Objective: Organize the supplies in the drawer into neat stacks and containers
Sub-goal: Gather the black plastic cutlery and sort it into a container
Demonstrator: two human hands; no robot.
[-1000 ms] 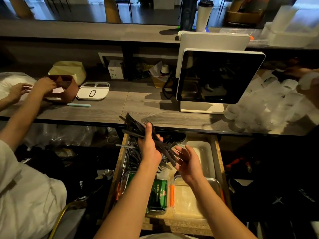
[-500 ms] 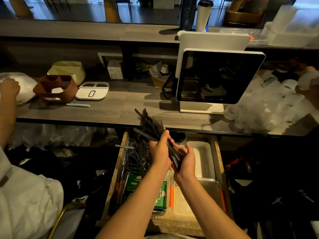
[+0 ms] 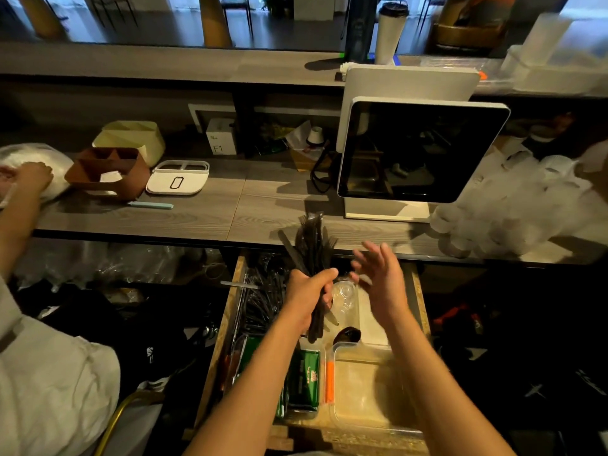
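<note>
An open wooden drawer (image 3: 421, 311) sits below the counter. My left hand (image 3: 307, 296) grips a bundle of black plastic forks (image 3: 311, 245) held upright above the drawer, tines toward the counter. Just to the right of the bundle, my right hand (image 3: 383, 281) is open with spread fingers and holds nothing. More loose black cutlery (image 3: 263, 301) lies in the drawer's left part. A clear plastic container (image 3: 368, 390) sits at the drawer's front right, with a green packet (image 3: 304, 376) and an orange straw (image 3: 330, 381) beside it. A black spoon (image 3: 347, 335) lies under my hands.
A white-framed screen (image 3: 418, 149) stands on the counter (image 3: 210, 218). Bagged clear cups (image 3: 513, 209) lie at right. A brown divided holder (image 3: 107, 171), a cream holder (image 3: 131, 136) and a white tray (image 3: 177, 177) stand at left, where another person's hand (image 3: 31, 176) rests on a plastic bag.
My left hand turned the fork bundle upright. My right hand let go of it and opened to the right. The other person's hand moved to the bag.
</note>
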